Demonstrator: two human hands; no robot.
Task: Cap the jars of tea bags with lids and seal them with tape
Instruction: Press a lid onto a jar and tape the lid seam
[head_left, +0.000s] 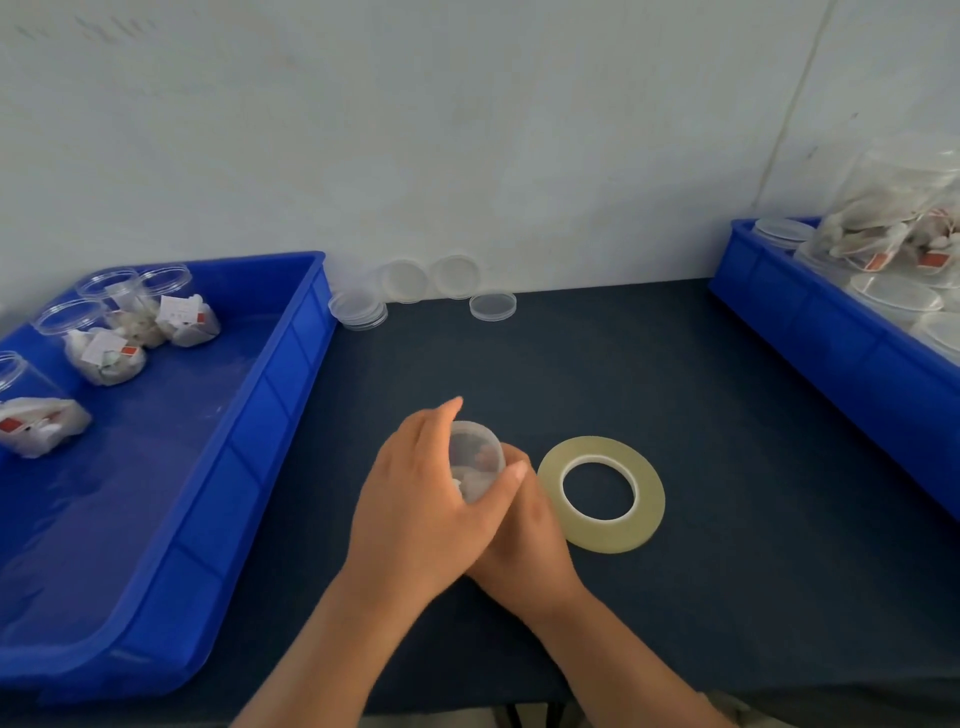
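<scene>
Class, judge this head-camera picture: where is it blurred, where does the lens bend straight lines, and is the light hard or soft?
Head view: motion blur smears the left hand and the jar it grips; the wide lens bows the rim of the left tray; the light is soft and even, with only faint shadows by the tape roll.

You are facing a pale, off-white wall (467, 130) that is running straight across behind your work area, showing faint grey scuffs near its upper left and carrying a thin dark line (788, 119) that is slanting down its right side. A dark navy tabletop (727, 441) is meeting the foot of that wall and stretching toward you, its near edge crossing the bottom of the view. Soft, even light is falling over wall and tabletop alike, casting only faint shadows.
</scene>
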